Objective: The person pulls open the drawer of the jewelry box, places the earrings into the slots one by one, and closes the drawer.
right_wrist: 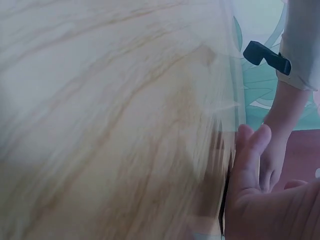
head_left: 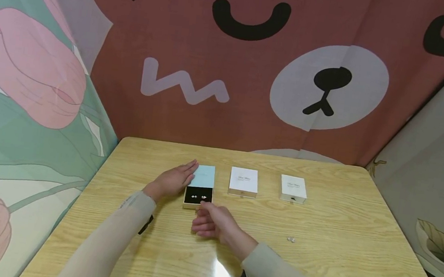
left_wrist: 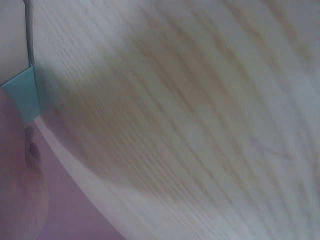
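A jewelry box (head_left: 204,176) with a pale blue top lies left of the table's middle. Its drawer is pulled toward the front, and the drawer's black insert (head_left: 199,191) carries a pair of small shiny earrings (head_left: 194,196). My left hand (head_left: 172,181) rests along the box's left side, fingers fairly straight toward its far corner. In the left wrist view, the blue box edge (left_wrist: 27,95) shows beside that hand. My right hand (head_left: 216,222) pinches the drawer's front edge, thumb at the rim and the other fingers curled below.
Two white boxes with printed tops, one in the middle (head_left: 243,180) and one farther right (head_left: 293,187), stand in a row beside the blue one. Small clear pieces (head_left: 291,239) lie on the wooden table (head_left: 337,243) at the right. A patterned cloth (head_left: 239,127) hangs behind.
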`<action>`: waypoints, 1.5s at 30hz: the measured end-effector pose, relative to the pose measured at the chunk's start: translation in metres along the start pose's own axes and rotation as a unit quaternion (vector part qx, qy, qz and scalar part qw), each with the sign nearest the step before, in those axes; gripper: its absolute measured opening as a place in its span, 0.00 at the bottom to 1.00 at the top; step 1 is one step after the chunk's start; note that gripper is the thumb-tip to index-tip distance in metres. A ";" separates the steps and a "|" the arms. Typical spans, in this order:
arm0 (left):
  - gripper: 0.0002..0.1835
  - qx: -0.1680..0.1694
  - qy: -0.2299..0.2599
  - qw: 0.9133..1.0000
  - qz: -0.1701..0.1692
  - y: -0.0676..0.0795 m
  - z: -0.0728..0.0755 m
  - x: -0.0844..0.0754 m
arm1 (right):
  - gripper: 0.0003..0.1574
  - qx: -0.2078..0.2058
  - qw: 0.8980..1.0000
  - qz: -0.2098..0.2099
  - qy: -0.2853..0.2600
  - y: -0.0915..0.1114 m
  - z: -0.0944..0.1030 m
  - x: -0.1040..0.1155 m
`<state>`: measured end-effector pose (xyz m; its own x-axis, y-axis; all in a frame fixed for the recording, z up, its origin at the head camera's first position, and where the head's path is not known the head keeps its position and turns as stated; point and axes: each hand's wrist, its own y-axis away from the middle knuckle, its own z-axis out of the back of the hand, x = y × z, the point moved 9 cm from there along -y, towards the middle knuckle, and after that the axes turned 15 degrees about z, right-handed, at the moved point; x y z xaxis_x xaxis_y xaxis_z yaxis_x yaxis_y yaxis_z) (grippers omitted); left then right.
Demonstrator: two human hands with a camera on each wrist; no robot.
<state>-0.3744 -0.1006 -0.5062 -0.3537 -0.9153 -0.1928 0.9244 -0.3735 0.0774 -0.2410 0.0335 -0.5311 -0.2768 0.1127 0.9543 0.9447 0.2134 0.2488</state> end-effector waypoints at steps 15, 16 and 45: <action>0.30 -0.002 0.008 1.000 -0.013 0.000 0.001 -0.002 | 0.26 -0.014 1.000 -0.011 -0.016 -0.008 -0.009 -0.013; 0.30 -0.003 0.006 1.000 -0.014 0.000 0.001 -0.002 | 0.26 -0.015 1.000 -0.008 -0.015 -0.009 -0.009 -0.014; 0.31 -0.007 0.010 1.000 -0.007 -0.001 -0.001 0.000 | 0.15 -0.055 0.998 0.003 -0.005 -0.021 -0.013 -0.021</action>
<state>-0.3749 -0.1004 -0.5069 -0.3631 -0.9070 -0.2132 0.9216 -0.3833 0.0615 -0.2528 0.0146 -0.5538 -0.2715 0.1227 0.9546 0.9600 0.1052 0.2596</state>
